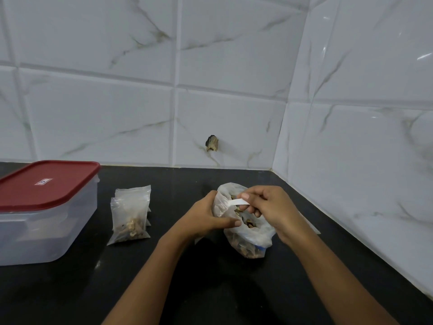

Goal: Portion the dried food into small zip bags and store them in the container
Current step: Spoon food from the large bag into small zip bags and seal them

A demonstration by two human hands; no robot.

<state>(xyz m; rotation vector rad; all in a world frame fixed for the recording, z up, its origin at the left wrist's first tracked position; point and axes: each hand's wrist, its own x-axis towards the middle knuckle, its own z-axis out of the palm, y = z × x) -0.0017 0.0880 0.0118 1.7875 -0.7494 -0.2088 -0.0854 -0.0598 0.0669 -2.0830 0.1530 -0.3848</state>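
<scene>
Scooping in progress: left hand (206, 216) grips the rim of the bulk bag (254, 239) of dried food (246, 222) on the worktop (187, 289); right hand (274, 207) pinches a white spoon (236, 202) dipped inside. A few filled zip bags (130, 219) lie beside the container (46, 231) — lid (46, 181) on, these not yet stored. Much food left, I judge.

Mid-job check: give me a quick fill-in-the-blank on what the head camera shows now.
1. The clear rectangular plastic container has a ____ lid, closed on it.
2. The small filled zip bags lie beside it on the ____ stone countertop.
3. The left hand grips the rim of the large translucent bag of dried food while the right hand holds a ____ utensil at its mouth.
Missing words: red; black; white.
</scene>
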